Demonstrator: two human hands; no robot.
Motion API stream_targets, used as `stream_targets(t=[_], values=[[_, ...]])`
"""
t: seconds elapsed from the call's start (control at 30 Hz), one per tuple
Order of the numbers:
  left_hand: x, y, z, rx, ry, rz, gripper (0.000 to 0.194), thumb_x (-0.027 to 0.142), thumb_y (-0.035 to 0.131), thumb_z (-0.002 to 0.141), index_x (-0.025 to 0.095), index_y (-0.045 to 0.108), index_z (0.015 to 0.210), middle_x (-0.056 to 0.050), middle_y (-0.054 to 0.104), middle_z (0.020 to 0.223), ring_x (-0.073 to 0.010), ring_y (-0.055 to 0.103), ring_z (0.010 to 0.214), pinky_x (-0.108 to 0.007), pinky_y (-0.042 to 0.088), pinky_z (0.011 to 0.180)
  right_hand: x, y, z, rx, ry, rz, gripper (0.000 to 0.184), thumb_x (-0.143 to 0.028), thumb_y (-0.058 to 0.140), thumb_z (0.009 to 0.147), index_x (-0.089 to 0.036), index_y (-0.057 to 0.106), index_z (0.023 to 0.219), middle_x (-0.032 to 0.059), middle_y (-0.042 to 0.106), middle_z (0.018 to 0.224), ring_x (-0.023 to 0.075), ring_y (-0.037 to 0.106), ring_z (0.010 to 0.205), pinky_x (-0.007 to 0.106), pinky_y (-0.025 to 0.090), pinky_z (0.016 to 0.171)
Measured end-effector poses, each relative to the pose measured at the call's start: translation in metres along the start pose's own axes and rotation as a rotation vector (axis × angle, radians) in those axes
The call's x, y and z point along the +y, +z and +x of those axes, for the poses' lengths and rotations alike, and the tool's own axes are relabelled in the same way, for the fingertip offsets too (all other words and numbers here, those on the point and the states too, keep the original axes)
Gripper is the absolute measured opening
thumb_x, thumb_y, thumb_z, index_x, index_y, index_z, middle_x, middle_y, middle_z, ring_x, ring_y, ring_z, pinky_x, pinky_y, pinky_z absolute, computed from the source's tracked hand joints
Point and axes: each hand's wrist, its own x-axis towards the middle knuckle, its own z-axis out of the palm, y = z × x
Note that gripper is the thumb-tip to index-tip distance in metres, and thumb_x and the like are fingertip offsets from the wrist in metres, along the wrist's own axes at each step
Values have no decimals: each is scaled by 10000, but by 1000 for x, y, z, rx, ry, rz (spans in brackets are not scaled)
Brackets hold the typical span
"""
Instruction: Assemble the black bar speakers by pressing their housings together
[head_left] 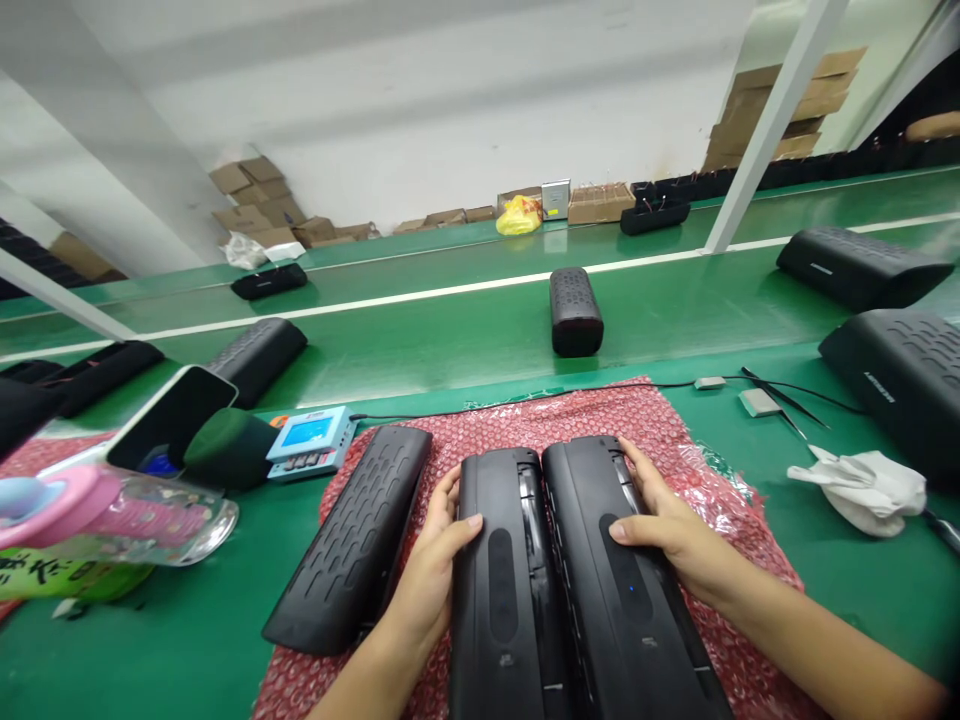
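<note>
Gripped at outer edges, two casings leave scant room between.

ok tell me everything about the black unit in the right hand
The black unit in the right hand looks plastic: long, with a rounded panel, a lit blue dot and a small pale marking. It slants over red bubble wrap, close beside a second unit; the thumb rests on its top face, its near end out of view.

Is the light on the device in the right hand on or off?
On: a blue light glows on the black device in the right hand.
</note>
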Motion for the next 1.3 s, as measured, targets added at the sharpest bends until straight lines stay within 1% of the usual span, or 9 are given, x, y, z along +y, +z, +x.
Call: stream_targets(t=[0.17,0.27,0.4,0.53,0.63,0.8,1.0,1.13,1.3], values=[[0,0,0,6,3,1,675,275,686,664,267,421,1285,-48,434,1353,-280,440,1222,-351,395,996,-1,0,-1,-1,8,-5,1061,-241,695,556,-346,102,1430,35,220,1474,270,466,1180,356,489,857],[1,1,0,6,1,0,675,271,684,662,262,423,1285,-55,441,1346,-278,456,1207,-349,416,976,-2,0,-1,-4,4,-5,1056,-241,695,556,-339,109,1429,39,247,1461,262,473,1169,350,482,870],[2,1,0,-2,15,-2,682,268,686,659,255,422,1288,-60,447,1338,-284,464,1197,-353,426,966,-2,1,-1,3,3,-10,1049,-244,692,556,-339,115,1427,40,236,1465,270,468,1170,353,484,864],[2,1,0,-11,11,1,673,268,679,672,262,413,1289,-50,425,1357,-280,439,1220,-352,405,986,-2,0,-1,-15,3,-1,1040,-242,685,565,-327,109,1427,53,271,1447,275,480,1153,356,487,847],[1,0,1,-22,19,8,646,267,668,687,267,412,1279,-36,415,1366,-268,419,1237,-337,390,996,-2,1,-1,-12,-1,-1,1050,-235,690,558,-323,107,1427,47,278,1441,269,470,1162,348,475,858],[2,1,0,-17,9,22,649,282,674,685,263,410,1277,-45,437,1338,-273,451,1204,-334,422,949,-3,1,-1,-16,6,22,1051,-225,689,551,-325,109,1423,52,264,1442,261,485,1137,343,475,847],[0,-2,1,-8,6,29,653,286,674,680,275,409,1276,-29,424,1350,-271,422,1230,-342,389,985,-4,1,-2,-27,-1,18,1058,-216,683,548,-316,102,1426,57,349,1393,255,506,1099,333,478,827],[-1,-2,3,-1,4,30,651,282,680,673,280,419,1270,-20,408,1369,-274,395,1253,-349,370,1006,-4,0,-3,-21,14,5,1057,-214,682,555,-319,92,1426,54,377,1373,243,520,1079,319,481,816],[1,0,2,-7,0,29,670,284,684,672,277,407,1282,-35,422,1359,-281,423,1229,-352,411,966,-3,-1,-1,-36,-1,-1,1054,-207,677,570,-323,80,1430,44,345,1403,236,505,1110,303,482,825]])
